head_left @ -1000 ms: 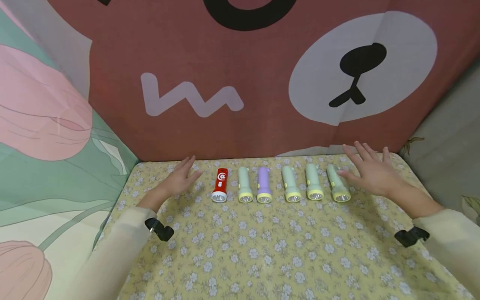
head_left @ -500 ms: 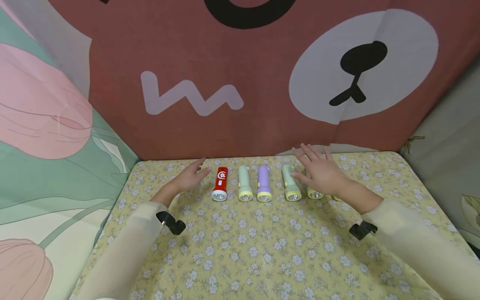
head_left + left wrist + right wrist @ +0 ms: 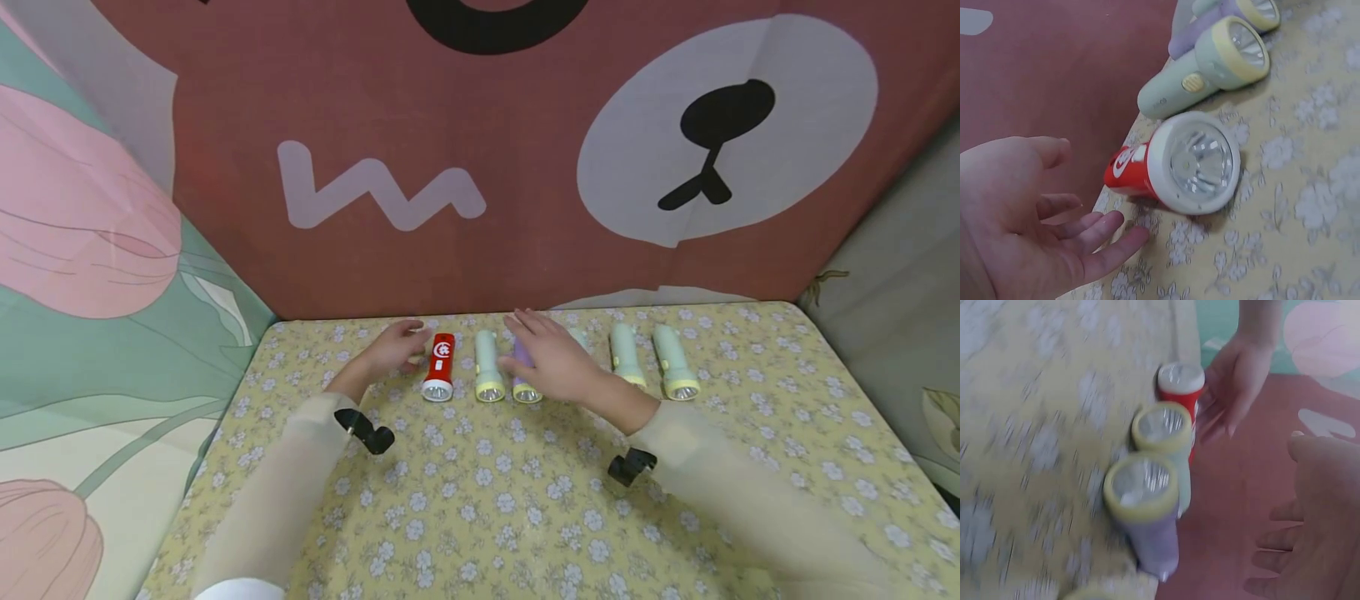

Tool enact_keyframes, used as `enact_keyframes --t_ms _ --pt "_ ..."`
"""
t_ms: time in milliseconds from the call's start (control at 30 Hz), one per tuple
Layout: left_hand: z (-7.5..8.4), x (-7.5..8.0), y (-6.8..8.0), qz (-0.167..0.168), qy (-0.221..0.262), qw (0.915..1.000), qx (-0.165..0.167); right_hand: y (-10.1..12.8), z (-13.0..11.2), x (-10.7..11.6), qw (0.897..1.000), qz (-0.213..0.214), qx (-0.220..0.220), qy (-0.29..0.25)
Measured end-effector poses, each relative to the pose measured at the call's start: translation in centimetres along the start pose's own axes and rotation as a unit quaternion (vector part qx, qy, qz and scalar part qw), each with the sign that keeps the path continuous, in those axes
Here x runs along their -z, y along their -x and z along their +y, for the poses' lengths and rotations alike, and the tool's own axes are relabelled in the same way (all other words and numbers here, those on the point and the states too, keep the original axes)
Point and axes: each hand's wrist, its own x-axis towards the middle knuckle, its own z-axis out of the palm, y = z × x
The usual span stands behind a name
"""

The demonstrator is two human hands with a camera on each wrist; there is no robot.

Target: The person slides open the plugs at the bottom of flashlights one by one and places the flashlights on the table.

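Note:
Several small flashlights lie in a row near the table's back edge, lenses toward me. My left hand lies open just left of the red flashlight, fingertips right beside its body; whether they touch it I cannot tell. My right hand is open with straight fingers over the purple flashlight and covers most of it. Between the red and purple ones lies a pale green flashlight. In the right wrist view my palm hangs beside the purple flashlight.
Two more pale green flashlights lie to the right, and a third peeks out behind my right hand. The yellow flowered tablecloth is backed by a brown bear-print cloth. A tulip-print cloth hangs at the left.
My right hand has swept left along the row, from the rightmost green flashlights to the purple one. My left hand has edged right, closer to the red flashlight.

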Motion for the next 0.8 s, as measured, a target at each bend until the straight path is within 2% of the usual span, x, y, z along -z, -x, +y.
enact_keyframes --t_ms 200,500,667,800 --pt "0.5 -0.4 -0.8 0.000 0.043 0.9981 0.044 -1.7 -2.1 -1.4 0.995 -0.012 -0.019 -0.098" --pt "0.9 -0.8 -1.2 -0.018 0.054 0.9960 0.069 -4.3 -4.6 -3.6 0.968 -0.046 -0.072 -0.236" --pt "0.8 -0.9 -1.4 -0.015 0.060 0.9955 0.071 -5.0 -6.0 -4.9 0.955 -0.065 -0.072 -0.279" --pt "0.7 -1.0 -1.5 -0.017 0.050 0.9967 0.061 -5.5 -6.8 -6.0 0.956 -0.066 -0.058 -0.279"
